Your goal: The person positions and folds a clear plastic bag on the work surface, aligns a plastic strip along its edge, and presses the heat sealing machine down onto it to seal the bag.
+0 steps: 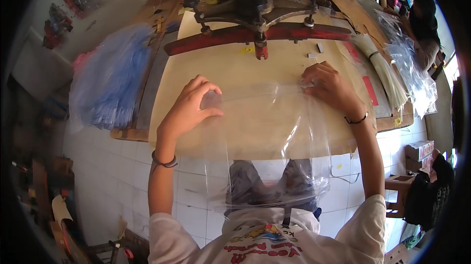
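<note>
A clear plastic sheet lies over the brown-paper-covered table and hangs past its front edge over my lap. My left hand is at the sheet's left far corner, with thumb and fingers apart in a C shape. My right hand has its fingers curled and pinched on the right far corner of the plastic. Beyond both hands, a machine's long dark red bar hangs above the paper.
Stacked bluish plastic lies at the table's left. On the right are a tied bundle of pale strips and more clear plastic. Small metal pieces rest near the bar. Another person sits at the far right.
</note>
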Available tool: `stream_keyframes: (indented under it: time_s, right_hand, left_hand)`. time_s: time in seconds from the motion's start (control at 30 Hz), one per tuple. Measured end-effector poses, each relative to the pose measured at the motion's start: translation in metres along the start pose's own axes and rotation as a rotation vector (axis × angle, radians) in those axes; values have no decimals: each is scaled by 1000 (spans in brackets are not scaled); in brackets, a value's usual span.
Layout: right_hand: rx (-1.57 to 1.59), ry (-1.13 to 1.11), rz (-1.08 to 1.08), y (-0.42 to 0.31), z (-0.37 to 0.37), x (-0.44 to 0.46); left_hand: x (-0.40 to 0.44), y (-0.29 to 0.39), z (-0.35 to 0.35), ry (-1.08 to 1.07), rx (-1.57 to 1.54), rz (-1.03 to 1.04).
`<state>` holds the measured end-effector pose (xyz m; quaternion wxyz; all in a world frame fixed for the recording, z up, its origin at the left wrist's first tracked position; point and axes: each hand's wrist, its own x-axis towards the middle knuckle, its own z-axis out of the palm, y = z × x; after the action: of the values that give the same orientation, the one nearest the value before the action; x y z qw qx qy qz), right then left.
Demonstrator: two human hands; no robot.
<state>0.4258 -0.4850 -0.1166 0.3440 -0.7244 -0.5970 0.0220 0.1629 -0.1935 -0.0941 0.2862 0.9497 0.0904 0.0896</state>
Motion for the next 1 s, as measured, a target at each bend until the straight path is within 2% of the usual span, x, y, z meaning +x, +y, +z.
stream_keyframes:
  time_s: [0.2,0.3,0.4,0.5,0.6,0.67,0.87,1.0]
  right_hand:
    - [-85,107,-143,-2,3,-1]
    - [-162,88,-184,-4,1,-5]
    - [-253,74,-216,-11,-1,-9]
    - [-338,123,-271,-12,3,-16]
    - [-400,150,-326,-15,5,-24]
    - [-413,137,-349,-20,4,-27]
    - [-326,98,-173,-34,5,-36]
    - [-283,128,-143,-38,7,-41]
  left_hand:
    - [1,-1,0,157,258,298]
    - [0,-6,2,149,282,355]
    - [-4,-15,13,238,190,289]
    - [-9,-22,21,361,297,436]
    - [-19,-21,25,375,367,519]
    - [-25,-17,20,329,379,495]
    - [-46,-21,20,328,402,427]
    - [-52,-18,19,294,403,404]
